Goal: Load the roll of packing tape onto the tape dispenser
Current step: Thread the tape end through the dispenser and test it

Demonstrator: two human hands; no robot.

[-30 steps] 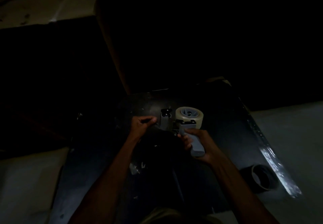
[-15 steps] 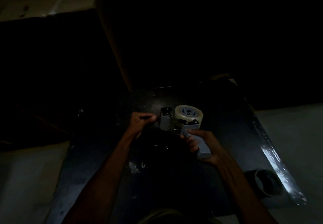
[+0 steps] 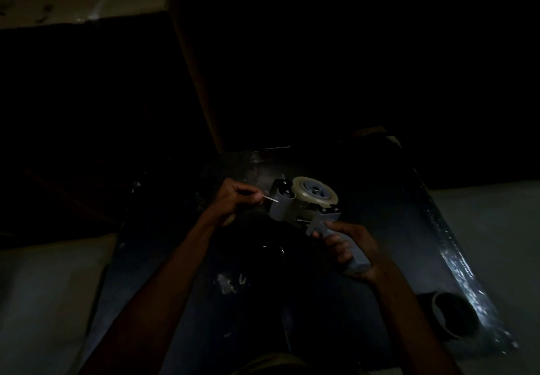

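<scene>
Room very dim; only the middle of the dark table (image 3: 365, 187) is readable. The tape dispenser (image 3: 295, 208) is held above the table, about mid-surface, with its grey handle angled down toward the person. The right hand (image 3: 349, 250) grips that handle, fingers curled round it from the left and thumb behind. The roll of packing tape (image 3: 315, 195) already sits on the dispenser's hub, at the far end from the handle, its pale rim and the grey spoked wheel inside it facing up. Just left of the roll is the dispenser's front roller and guard. The left hand (image 3: 235, 199) is left of the dispenser, close to the roller, fingers closed in a pinch on a thin pale strip (image 3: 270, 198) that runs to the roller; whether this is the tape's free end I cannot tell for sure. Well right of the dispenser, near the table's right edge, lies a dark ring (image 3: 454, 316), beside a glossy streak along that edge.
</scene>
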